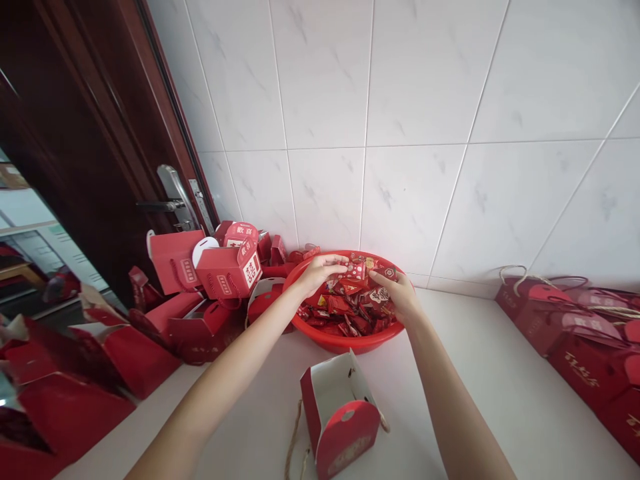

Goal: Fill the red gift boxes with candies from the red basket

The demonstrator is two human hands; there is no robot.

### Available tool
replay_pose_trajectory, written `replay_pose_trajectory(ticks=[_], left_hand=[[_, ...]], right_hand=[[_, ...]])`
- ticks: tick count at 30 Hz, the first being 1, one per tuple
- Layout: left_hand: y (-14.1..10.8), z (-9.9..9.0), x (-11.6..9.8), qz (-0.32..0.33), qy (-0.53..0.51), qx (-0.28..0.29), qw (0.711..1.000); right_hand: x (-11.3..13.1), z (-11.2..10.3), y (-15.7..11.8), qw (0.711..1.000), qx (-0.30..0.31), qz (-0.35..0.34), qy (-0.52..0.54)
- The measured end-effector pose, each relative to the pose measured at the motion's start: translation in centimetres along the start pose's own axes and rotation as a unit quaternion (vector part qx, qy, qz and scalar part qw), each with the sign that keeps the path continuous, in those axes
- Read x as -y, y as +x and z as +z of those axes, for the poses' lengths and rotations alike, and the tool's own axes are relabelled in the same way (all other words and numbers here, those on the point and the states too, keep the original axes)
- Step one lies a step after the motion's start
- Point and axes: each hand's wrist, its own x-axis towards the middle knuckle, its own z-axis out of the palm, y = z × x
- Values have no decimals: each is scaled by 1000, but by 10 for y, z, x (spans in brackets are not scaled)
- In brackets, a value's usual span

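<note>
Both hands are over a red plastic basin (345, 345) heaped with small red-wrapped candies (340, 305). My left hand (320, 272) pinches a red candy packet with white dots (355, 271) above the heap. On the other side, my right hand (400, 293) has its thumb and fingers closed at a dark red packet (388, 273), partly hidden by the hand. In front of the basin stands a red gift box (347, 437) with its top open and its pale inside showing. Twine cords hang at its sides.
Folded red cartons and gift boxes (227, 270) crowd the left side, beside a dark door with a metal handle (175, 193). More red boxes with cord handles (580, 340) line the right edge. A white tiled wall (415, 133) rises behind the white tabletop (450, 353).
</note>
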Motion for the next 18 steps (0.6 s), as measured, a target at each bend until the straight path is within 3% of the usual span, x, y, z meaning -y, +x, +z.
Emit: replay_pose_trajectory(ticks=[9, 14, 18], left_hand=[[-4, 2, -2, 6, -24, 17, 1000], [-5, 2, 2, 3, -10, 32, 999], [-4, 3, 5, 87, 70, 30, 993]], right_hand=[[-2, -2, 1, 1000, 15, 16, -4], [-4, -1, 4, 995, -93, -17, -29], [-5, -2, 7, 986, -161, -32, -32]])
